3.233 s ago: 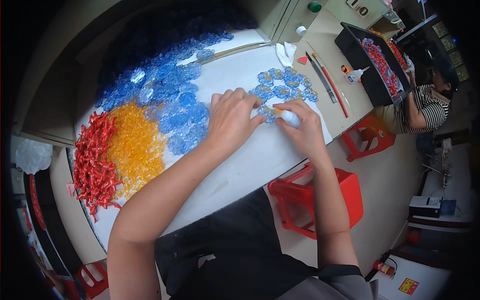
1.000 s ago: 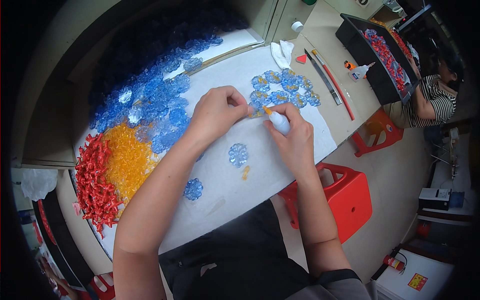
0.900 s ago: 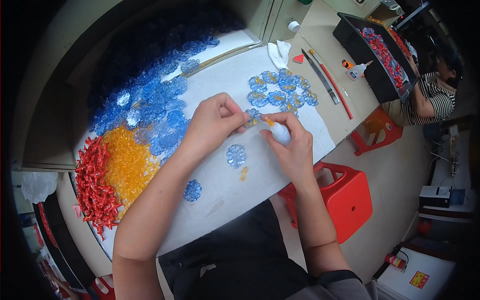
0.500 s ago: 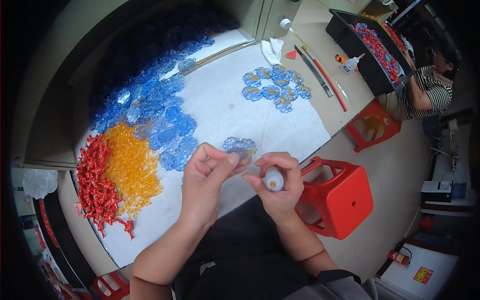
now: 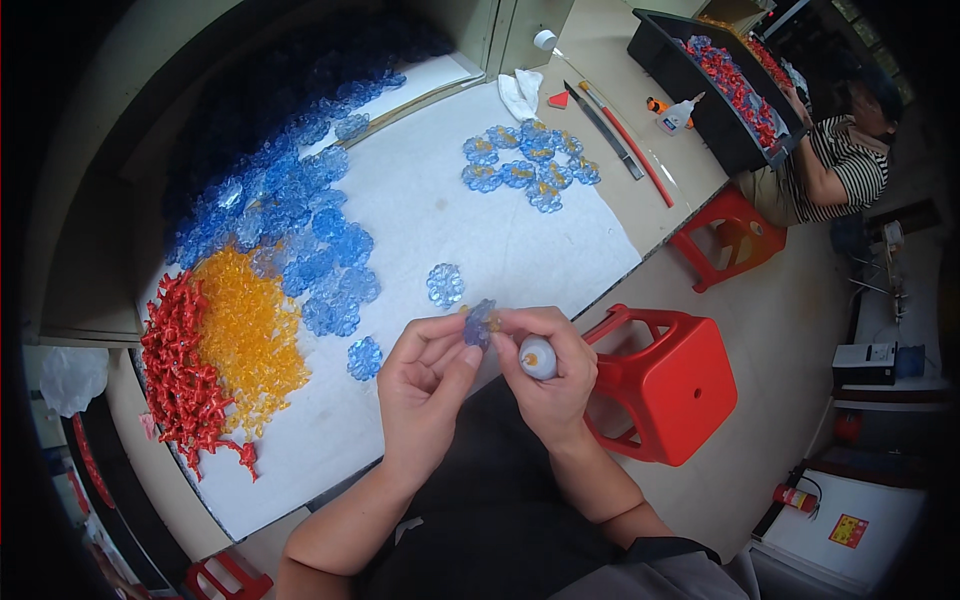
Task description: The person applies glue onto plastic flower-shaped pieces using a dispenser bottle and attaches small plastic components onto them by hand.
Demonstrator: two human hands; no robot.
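Note:
Between the thumb and fingers of my left hand (image 5: 425,375) is a translucent blue flower-shaped plastic piece (image 5: 479,323), tilted, with some yellow showing at its edges. My right hand (image 5: 560,385) pinches the piece's right side with thumb and forefinger. That same hand also holds a small whitish squeeze bottle (image 5: 538,360) with an orange tip against the palm. Just beyond my fingers a loose blue flower piece (image 5: 445,285) lies on the white sheet (image 5: 420,215). Another blue flower piece (image 5: 365,358) rests left of my left hand.
Piles of blue flower pieces (image 5: 325,250), yellow bits (image 5: 250,340) and red figures (image 5: 183,365) cover the left. Blue-and-yellow pieces (image 5: 538,140) lie grouped at the back, near a knife (image 5: 605,130). A red stool (image 5: 690,390) stands right; a person (image 5: 840,165) sits beside a black bin (image 5: 665,65).
My right hand has come left with the bottle, and its fingers now touch the held flower piece. That piece has turned more edge-on. The whole view has shifted slightly.

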